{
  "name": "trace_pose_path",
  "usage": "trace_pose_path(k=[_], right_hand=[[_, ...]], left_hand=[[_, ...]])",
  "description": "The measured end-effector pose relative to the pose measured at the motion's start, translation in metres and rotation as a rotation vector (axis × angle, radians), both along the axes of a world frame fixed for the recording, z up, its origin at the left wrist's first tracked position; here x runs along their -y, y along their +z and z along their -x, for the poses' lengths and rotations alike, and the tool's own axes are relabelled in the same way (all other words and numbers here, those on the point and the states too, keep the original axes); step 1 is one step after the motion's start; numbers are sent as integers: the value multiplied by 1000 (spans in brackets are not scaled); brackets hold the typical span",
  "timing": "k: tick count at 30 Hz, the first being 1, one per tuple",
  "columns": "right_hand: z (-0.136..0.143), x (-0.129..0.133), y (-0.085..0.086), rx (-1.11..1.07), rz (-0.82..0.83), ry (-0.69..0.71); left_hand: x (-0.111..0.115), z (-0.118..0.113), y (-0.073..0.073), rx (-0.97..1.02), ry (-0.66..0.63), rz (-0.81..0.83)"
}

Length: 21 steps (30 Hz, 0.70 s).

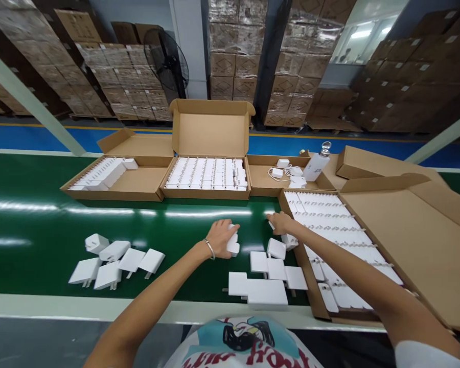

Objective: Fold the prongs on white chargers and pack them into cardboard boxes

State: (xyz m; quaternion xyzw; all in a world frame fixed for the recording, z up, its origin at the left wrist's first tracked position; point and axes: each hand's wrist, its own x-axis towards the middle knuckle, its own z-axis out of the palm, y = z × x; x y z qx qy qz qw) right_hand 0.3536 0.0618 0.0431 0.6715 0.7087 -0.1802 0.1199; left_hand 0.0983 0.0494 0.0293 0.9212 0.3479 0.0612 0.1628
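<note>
My left hand (221, 238), with a bracelet at the wrist, is wrapped round white chargers (233, 244) above the green table. To its right, my right hand (280, 223) is closed by the left edge of a box full of white chargers (341, 240); a bit of something white shows under its fingertips. Below the hands, several loose white chargers (267, 292) lie close together, some touching. Another loose group of chargers (109, 275) sits at the left, some with their prongs showing.
Behind stand a part-filled carton (145, 185), an open carton with rows of chargers (207, 174), and a carton with cables (258, 174) and a white bottle (316, 164). A large cardboard lid (425, 245) spreads at the right. The pale table edge (61, 305) runs in front.
</note>
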Motion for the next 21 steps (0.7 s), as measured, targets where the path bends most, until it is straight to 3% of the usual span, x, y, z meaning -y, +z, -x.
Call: trace_pose_path(k=[3,6,9,11,14,16,19,21], right_hand=[[14,8,-8,-12,-16,85],[48,10,-16,-71,-72,184],[92,4,-21,-214,-131,282],[119,-4,-19,-537,-187,314],[155,-16,-2,-1112,-254,193],[175,-19,19,-1331,-220,123],[200,-11,53,-1440,-169,201],[216,-1,71,-1334,-243,350]], left_hand=[[-3,-4,-1,125,34,85],[-5,6,6,451,216,227],[1,27,16,965,362,601],[11,43,21,1219,371,823],[32,66,23,1405,398,969],[44,76,21,1533,411,1058],[53,86,16,1741,361,1166],[54,90,13,1872,337,1227]])
